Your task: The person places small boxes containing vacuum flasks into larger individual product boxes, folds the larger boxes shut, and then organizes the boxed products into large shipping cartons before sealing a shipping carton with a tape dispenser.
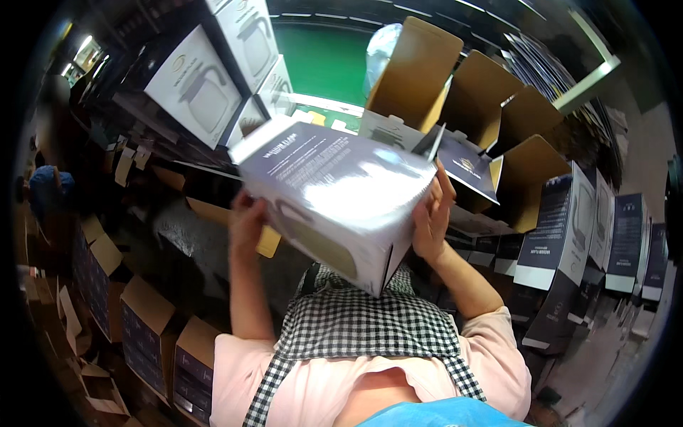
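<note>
I hold a glossy white and dark blue product carton (pixel 334 196) up in front of my chest, tilted. My left hand (pixel 245 220) grips its left end and my right hand (pixel 432 213) presses against its right end. Its top flaps at the far right stand partly open. Below the carton I see my black-and-white checked apron (pixel 363 324) over a pink shirt.
Open brown-flapped cartons (pixel 491 121) stand behind on the right. Dark blue cartons (pixel 562 235) line the right side and more (pixel 146 324) stand at the lower left. White cartons (pixel 206 85) are stacked at the upper left. A green floor (pixel 324 64) lies beyond.
</note>
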### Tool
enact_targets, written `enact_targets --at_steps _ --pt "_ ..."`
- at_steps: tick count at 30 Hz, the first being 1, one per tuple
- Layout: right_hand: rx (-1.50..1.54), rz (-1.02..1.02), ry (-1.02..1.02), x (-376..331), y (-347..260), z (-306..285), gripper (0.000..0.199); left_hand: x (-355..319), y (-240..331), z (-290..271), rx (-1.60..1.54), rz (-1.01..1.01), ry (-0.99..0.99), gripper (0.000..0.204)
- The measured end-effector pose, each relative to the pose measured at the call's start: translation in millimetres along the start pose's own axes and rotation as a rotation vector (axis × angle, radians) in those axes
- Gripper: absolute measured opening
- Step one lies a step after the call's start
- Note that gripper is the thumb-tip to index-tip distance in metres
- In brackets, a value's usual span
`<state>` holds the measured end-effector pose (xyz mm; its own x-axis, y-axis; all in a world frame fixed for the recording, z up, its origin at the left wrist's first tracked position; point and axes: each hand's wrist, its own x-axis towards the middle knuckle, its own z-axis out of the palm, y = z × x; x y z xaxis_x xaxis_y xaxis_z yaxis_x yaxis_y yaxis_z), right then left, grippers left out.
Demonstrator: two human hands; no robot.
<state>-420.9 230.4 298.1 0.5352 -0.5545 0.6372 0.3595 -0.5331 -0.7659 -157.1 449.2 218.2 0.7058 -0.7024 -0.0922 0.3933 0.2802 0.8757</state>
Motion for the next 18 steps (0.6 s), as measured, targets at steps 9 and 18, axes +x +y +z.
enact_targets --at_steps 9,18 --pt "-0.248 0.758 -0.5 -170 120 22 0.032 22 24 185 1.374 0.962 -0.629 0.016" --pt "-0.342 0.445 -0.235 -115 197 77 0.053 69 -68 146 0.919 1.122 -0.64 0.05"
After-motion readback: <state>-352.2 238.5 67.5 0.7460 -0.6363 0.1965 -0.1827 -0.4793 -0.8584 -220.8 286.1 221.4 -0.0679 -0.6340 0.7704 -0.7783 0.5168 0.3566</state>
